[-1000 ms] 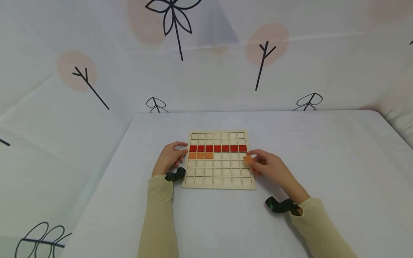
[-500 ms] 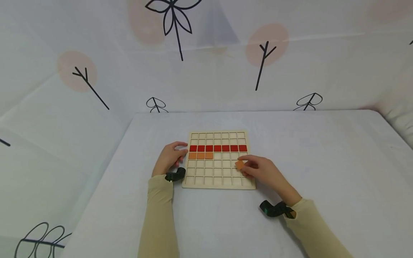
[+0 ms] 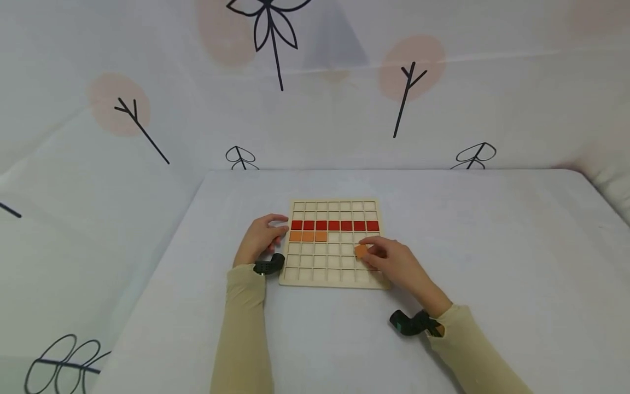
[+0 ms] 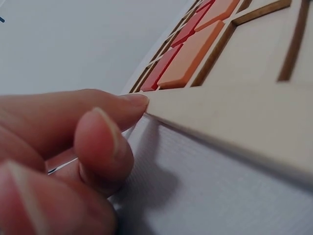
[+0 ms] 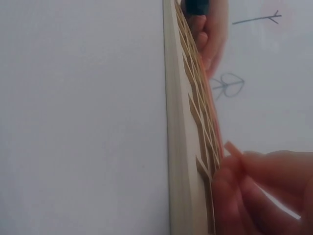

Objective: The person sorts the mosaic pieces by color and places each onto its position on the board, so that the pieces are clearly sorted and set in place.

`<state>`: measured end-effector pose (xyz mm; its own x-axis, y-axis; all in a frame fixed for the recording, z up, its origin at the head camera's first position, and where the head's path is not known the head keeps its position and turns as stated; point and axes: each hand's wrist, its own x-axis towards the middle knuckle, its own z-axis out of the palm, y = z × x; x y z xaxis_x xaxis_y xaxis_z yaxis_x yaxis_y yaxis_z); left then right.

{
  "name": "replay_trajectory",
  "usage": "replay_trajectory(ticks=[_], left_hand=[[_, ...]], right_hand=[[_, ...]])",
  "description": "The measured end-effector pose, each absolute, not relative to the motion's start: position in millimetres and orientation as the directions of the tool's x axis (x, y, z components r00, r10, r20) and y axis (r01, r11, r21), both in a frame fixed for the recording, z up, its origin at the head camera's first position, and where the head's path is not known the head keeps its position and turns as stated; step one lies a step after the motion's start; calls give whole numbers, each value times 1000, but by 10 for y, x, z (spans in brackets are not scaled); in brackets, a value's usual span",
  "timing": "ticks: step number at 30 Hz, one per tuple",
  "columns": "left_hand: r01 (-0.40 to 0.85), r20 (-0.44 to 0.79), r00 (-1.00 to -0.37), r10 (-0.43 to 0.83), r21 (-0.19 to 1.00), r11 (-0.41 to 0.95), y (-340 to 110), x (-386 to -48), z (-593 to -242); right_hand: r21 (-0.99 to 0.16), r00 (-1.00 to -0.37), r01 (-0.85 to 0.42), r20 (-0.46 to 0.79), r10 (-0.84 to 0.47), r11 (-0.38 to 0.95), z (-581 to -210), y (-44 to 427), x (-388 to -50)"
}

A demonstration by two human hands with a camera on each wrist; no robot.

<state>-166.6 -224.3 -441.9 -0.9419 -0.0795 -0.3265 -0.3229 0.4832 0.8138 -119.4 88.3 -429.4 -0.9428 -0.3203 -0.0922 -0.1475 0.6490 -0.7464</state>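
Note:
A square wooden grid board [image 3: 320, 261] lies flat on the white table. Across its third row from the far edge runs a line of red square tiles [image 3: 333, 225]. Three orange tiles [image 3: 307, 236] fill the left end of the row below. My left hand [image 3: 260, 239] rests at the board's left edge; in the left wrist view, the tip of a straight finger [image 4: 129, 101] touches the frame. Between thumb and fingers, my right hand [image 3: 397, 264] pinches a single orange tile [image 3: 361, 251] above the right part of the board, covering some cells there.
The white-covered table [image 3: 472, 241] extends around the board, with a patterned cloth backdrop [image 3: 344, 109] behind and to the left. Each wrist carries a dark camera, such as the right wrist camera [image 3: 408, 323]. Pale fabric [image 3: 610, 169] hangs at the right.
My right hand has moved left and slightly nearer with the orange tile, from the board's right edge to over its cells. My left hand has stayed at the left edge.

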Motion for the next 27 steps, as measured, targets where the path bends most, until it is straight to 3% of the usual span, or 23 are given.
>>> replay_trajectory(ticks=[27], left_hand=[[-308, -319, -946, -62, 819, 484, -2235, -1697, -4444]], right_hand=[[-737, -955, -191, -12, -295, 648, -4300, 672, -1341]])
